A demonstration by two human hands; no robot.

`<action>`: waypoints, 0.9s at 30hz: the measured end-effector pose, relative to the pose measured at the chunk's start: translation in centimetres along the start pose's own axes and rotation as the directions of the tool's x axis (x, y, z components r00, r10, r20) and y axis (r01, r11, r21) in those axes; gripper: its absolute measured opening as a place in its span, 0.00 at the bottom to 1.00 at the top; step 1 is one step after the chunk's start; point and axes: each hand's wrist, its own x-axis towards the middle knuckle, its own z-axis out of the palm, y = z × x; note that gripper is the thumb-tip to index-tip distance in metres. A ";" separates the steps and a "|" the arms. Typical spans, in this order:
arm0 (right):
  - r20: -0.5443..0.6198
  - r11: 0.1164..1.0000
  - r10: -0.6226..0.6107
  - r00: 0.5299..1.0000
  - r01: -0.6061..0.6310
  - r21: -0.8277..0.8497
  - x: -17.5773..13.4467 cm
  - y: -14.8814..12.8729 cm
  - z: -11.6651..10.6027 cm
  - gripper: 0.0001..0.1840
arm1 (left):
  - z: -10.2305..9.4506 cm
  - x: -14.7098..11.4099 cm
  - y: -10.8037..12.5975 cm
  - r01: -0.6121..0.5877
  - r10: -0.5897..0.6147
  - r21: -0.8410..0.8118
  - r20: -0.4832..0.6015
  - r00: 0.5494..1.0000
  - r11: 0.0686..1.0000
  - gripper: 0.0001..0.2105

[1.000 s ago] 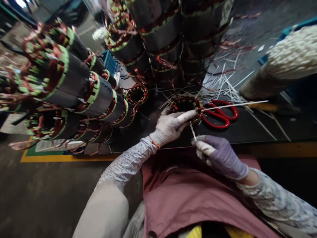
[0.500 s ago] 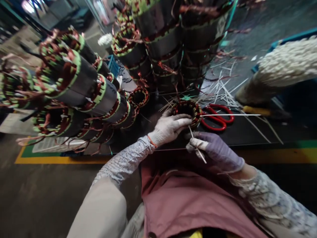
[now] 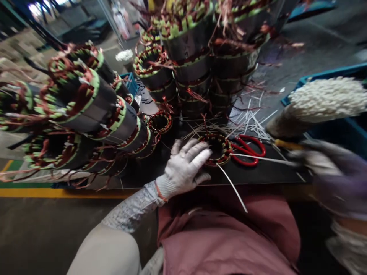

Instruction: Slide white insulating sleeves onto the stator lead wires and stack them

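Pictured with the gloved left hand (image 3: 187,164) spread, fingers apart, at the left rim of a small copper-wound ring (image 3: 223,156); hard to tell whether touching it or just above. Seen farther right with the purple-and-white gloved right hand (image 3: 334,175), blurred, close to a yellow handle (image 3: 288,145); impossible to tell whether clamped on anything. Set on the dark tabletop (image 3: 266,175) between both hands, with the ring's opening facing up and its bore axis roughly upright. Marked at the ring's near edge by a white strip (image 3: 234,188), slanting rightward and pointing toward the pink apron (image 3: 223,244); at its right edge by a second strip (image 3: 275,160), nearly level, pointing toward the right hand. Flanked on the right by red-handled scissors (image 3: 248,151), loops to the right. Backed by scattered white strips (image 3: 255,122) and stacked stators (image 3: 193,65). Bordered at left by more stators (image 3: 96,107), at far right by a leaning white bundle (image 3: 327,99) beside a blue crate (image 3: 341,131).
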 end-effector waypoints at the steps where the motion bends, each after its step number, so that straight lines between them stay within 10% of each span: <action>1: 0.098 0.994 -0.024 0.995 0.034 -0.104 0.6 1.1 0.8 0.09 | 0.3 0.3 -0.1 -0.039 0.038 0.033 0.034 0.999 0.999 0.26; 7: 0.535 0.867 0.049 0.843 0.230 -0.442 5.2 1.1 8.2 0.23 | 3.8 2.2 -0.7 -0.122 0.117 0.022 0.168 0.979 0.992 0.16; 11: 0.624 0.767 0.140 0.769 0.314 -0.560 3.0 0.0 6.0 0.25 | 4.4 0.7 0.0 -0.066 0.061 0.055 0.085 0.995 0.996 0.17; 14: 0.612 0.711 0.163 0.774 0.338 -0.617 -2.2 0.7 2.2 0.25 | 4.8 -0.4 0.4 -0.032 0.031 0.046 0.024 0.999 0.998 0.16; 17: 0.546 0.713 -0.096 0.832 0.440 -0.545 -7.2 1.0 0.6 0.26 | 5.1 -0.6 0.4 -0.027 0.027 0.030 -0.008 1.000 0.999 0.15; 27: 0.591 0.670 -0.117 0.798 0.502 -0.546 -7.1 -0.9 5.0 0.26 | 5.4 -0.5 0.1 -0.075 0.076 0.010 -0.131 0.988 0.997 0.14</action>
